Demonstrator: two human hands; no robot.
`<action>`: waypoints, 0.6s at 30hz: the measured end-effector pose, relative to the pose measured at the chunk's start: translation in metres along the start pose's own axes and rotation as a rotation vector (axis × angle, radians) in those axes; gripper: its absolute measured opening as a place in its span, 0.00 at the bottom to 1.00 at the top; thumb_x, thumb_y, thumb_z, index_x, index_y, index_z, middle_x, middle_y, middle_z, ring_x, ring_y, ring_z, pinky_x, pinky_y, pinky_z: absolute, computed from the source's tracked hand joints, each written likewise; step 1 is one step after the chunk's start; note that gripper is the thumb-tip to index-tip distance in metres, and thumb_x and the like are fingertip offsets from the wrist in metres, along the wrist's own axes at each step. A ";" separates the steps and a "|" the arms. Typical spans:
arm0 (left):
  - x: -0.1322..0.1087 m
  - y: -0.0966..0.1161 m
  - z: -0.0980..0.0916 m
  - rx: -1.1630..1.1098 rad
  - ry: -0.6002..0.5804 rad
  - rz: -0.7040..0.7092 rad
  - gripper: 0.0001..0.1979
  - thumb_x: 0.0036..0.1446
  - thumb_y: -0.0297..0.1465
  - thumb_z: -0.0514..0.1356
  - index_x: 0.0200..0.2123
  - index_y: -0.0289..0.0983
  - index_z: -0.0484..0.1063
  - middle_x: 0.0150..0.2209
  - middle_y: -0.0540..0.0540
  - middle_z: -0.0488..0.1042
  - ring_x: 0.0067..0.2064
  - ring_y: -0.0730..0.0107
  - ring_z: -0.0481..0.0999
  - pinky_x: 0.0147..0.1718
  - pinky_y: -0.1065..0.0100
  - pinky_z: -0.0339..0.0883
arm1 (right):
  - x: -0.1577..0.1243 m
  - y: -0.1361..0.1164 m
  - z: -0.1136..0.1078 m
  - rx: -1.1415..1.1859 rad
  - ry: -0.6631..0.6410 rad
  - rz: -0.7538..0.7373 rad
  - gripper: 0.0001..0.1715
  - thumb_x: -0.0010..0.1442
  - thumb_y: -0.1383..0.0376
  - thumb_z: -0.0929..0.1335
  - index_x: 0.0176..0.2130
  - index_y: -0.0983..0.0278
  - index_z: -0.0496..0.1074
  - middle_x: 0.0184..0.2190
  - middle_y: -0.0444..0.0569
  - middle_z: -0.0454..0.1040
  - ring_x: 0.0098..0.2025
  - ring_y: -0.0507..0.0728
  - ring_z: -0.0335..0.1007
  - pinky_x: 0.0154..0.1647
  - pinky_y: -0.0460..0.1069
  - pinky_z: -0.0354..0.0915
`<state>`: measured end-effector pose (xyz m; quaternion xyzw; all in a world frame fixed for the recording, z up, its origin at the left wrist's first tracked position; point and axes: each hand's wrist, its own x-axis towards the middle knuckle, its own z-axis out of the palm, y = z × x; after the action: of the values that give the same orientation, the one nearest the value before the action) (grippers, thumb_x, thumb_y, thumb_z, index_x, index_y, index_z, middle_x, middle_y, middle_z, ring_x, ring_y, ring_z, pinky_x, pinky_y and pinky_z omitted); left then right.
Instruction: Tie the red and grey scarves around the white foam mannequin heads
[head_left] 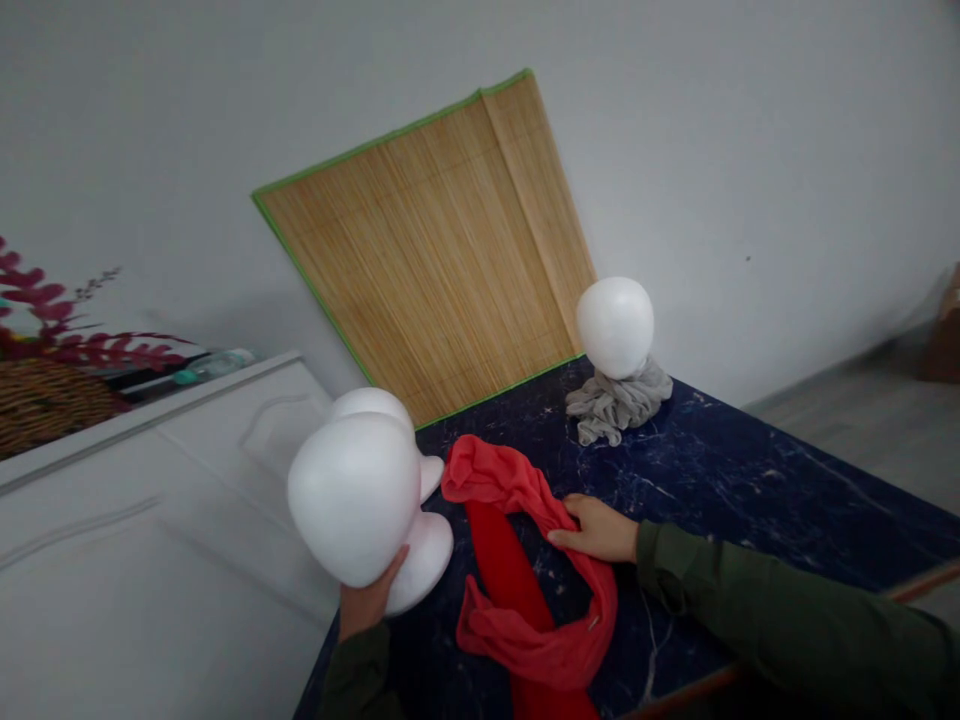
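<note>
The left hand (367, 600) is gripping a white foam head (356, 498) from below, its fingers curling up around the neck of the form and holding it tilted over the near left corner of the dark blue marbled table (750, 480); the base of the form is lying just above the tabletop, though whether it is touching the surface cannot be told. A second white foam head (375, 405) is sitting just behind the held one, mostly hidden by it, with its base showing beside the red cloth. The right hand (596, 528) is resting on the table with its fingers pinching a fold of the red scarf (525, 590); the scarf is lying in a loose loop across the middle of the table, one bunched end reaching up near the foam heads and the other trailing over the near edge. The sleeves on both arms are dark green. At the far side of the table a third foam head (615, 325) is standing upright with a grey scarf (619, 403) wound around its neck and pooling on the surface. A bamboo mat (435, 250) with green edging is leaning against the wall behind the table; a white cabinet (150, 530) is standing to the left, carrying a wicker basket (41, 405) with dark red leaves.
</note>
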<state>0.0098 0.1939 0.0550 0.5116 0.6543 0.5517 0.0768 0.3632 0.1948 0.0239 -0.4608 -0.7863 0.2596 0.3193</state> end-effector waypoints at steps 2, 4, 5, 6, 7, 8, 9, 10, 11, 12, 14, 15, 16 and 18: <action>0.001 -0.003 -0.003 -0.007 0.006 -0.031 0.38 0.34 0.39 0.66 0.51 0.35 0.61 0.57 0.41 0.58 0.60 0.59 0.53 0.60 0.62 0.43 | -0.003 -0.004 0.000 0.005 -0.023 -0.072 0.21 0.51 0.51 0.64 0.30 0.68 0.69 0.31 0.52 0.70 0.32 0.56 0.64 0.33 0.48 0.57; 0.002 -0.003 -0.004 -0.012 0.032 -0.034 0.39 0.36 0.40 0.65 0.53 0.34 0.60 0.59 0.41 0.56 0.60 0.60 0.54 0.60 0.63 0.43 | -0.006 -0.007 0.000 0.051 -0.045 -0.098 0.21 0.51 0.51 0.64 0.34 0.67 0.69 0.34 0.53 0.71 0.34 0.56 0.65 0.34 0.48 0.58; 0.002 -0.003 -0.005 -0.008 0.040 -0.031 0.39 0.36 0.40 0.65 0.53 0.34 0.59 0.59 0.41 0.56 0.60 0.61 0.53 0.60 0.63 0.43 | -0.007 -0.008 -0.001 0.072 -0.056 -0.099 0.22 0.50 0.51 0.65 0.37 0.67 0.69 0.34 0.52 0.71 0.34 0.56 0.66 0.33 0.47 0.58; 0.003 -0.003 -0.005 0.000 0.048 -0.027 0.40 0.35 0.40 0.65 0.53 0.34 0.59 0.59 0.41 0.56 0.60 0.60 0.53 0.60 0.63 0.42 | -0.009 -0.009 -0.001 0.081 -0.072 -0.095 0.23 0.50 0.51 0.65 0.38 0.66 0.69 0.34 0.52 0.72 0.33 0.56 0.66 0.32 0.47 0.58; 0.003 -0.003 -0.005 0.008 0.045 -0.032 0.40 0.35 0.40 0.65 0.53 0.33 0.59 0.58 0.41 0.56 0.60 0.60 0.53 0.60 0.63 0.41 | -0.010 -0.011 -0.002 0.070 -0.091 -0.092 0.24 0.50 0.50 0.65 0.37 0.66 0.69 0.33 0.51 0.72 0.31 0.56 0.66 0.30 0.47 0.58; 0.003 -0.003 -0.006 0.019 0.040 -0.042 0.40 0.35 0.40 0.65 0.53 0.33 0.59 0.58 0.40 0.57 0.60 0.60 0.53 0.60 0.63 0.41 | -0.011 -0.012 -0.003 0.038 -0.110 -0.094 0.24 0.50 0.48 0.64 0.35 0.66 0.70 0.31 0.51 0.72 0.29 0.56 0.66 0.28 0.47 0.57; 0.002 -0.004 -0.006 0.031 0.034 -0.052 0.41 0.35 0.41 0.65 0.54 0.33 0.58 0.58 0.40 0.58 0.60 0.60 0.52 0.60 0.63 0.40 | -0.012 -0.013 -0.003 -0.007 -0.121 -0.103 0.25 0.52 0.47 0.62 0.32 0.66 0.70 0.28 0.51 0.72 0.27 0.55 0.65 0.27 0.47 0.56; 0.002 -0.004 -0.006 0.040 0.034 -0.060 0.40 0.36 0.41 0.65 0.54 0.33 0.59 0.58 0.40 0.58 0.60 0.60 0.52 0.60 0.63 0.40 | -0.013 -0.013 -0.004 -0.054 -0.120 -0.117 0.26 0.54 0.47 0.59 0.28 0.66 0.70 0.26 0.52 0.72 0.26 0.55 0.64 0.27 0.47 0.55; 0.001 -0.004 -0.007 0.043 0.030 -0.061 0.39 0.36 0.41 0.64 0.53 0.33 0.59 0.57 0.41 0.59 0.61 0.60 0.51 0.60 0.63 0.39 | -0.013 -0.014 -0.004 -0.089 -0.111 -0.131 0.29 0.57 0.47 0.56 0.26 0.66 0.70 0.25 0.52 0.71 0.26 0.54 0.64 0.28 0.47 0.55; 0.001 -0.005 -0.007 0.044 0.024 -0.054 0.38 0.37 0.41 0.64 0.53 0.33 0.60 0.57 0.41 0.59 0.61 0.61 0.51 0.60 0.63 0.38 | -0.013 -0.013 -0.004 -0.110 -0.094 -0.141 0.31 0.59 0.48 0.53 0.24 0.66 0.69 0.25 0.53 0.71 0.26 0.54 0.64 0.29 0.47 0.55; 0.000 -0.005 -0.008 0.049 0.017 -0.036 0.35 0.38 0.40 0.63 0.51 0.34 0.61 0.56 0.43 0.61 0.61 0.62 0.50 0.60 0.64 0.37 | -0.012 -0.011 -0.004 -0.113 -0.042 -0.124 0.33 0.60 0.50 0.51 0.23 0.66 0.69 0.25 0.54 0.71 0.27 0.54 0.64 0.30 0.48 0.55; 0.000 -0.005 -0.009 0.058 0.009 -0.029 0.33 0.39 0.40 0.63 0.50 0.35 0.63 0.55 0.44 0.62 0.61 0.63 0.50 0.60 0.64 0.36 | -0.010 -0.008 -0.005 -0.108 -0.012 -0.094 0.33 0.60 0.50 0.51 0.23 0.65 0.69 0.25 0.53 0.70 0.27 0.54 0.63 0.31 0.48 0.55; 0.000 -0.004 -0.009 0.073 -0.003 -0.026 0.31 0.39 0.39 0.62 0.49 0.36 0.64 0.54 0.44 0.64 0.61 0.62 0.50 0.60 0.63 0.36 | -0.007 -0.005 -0.007 -0.106 0.028 -0.056 0.32 0.60 0.50 0.51 0.22 0.65 0.68 0.25 0.53 0.70 0.27 0.54 0.63 0.31 0.48 0.55; 0.000 -0.002 -0.010 0.109 -0.020 -0.028 0.27 0.38 0.37 0.63 0.45 0.38 0.67 0.51 0.45 0.67 0.60 0.59 0.52 0.60 0.61 0.37 | -0.001 0.005 -0.012 -0.105 0.130 0.025 0.32 0.60 0.51 0.51 0.21 0.65 0.67 0.25 0.53 0.69 0.27 0.54 0.63 0.31 0.48 0.55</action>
<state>0.0017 0.1877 0.0573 0.5112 0.6897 0.5090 0.0631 0.3750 0.1977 0.0276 -0.5028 -0.7705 0.1915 0.3418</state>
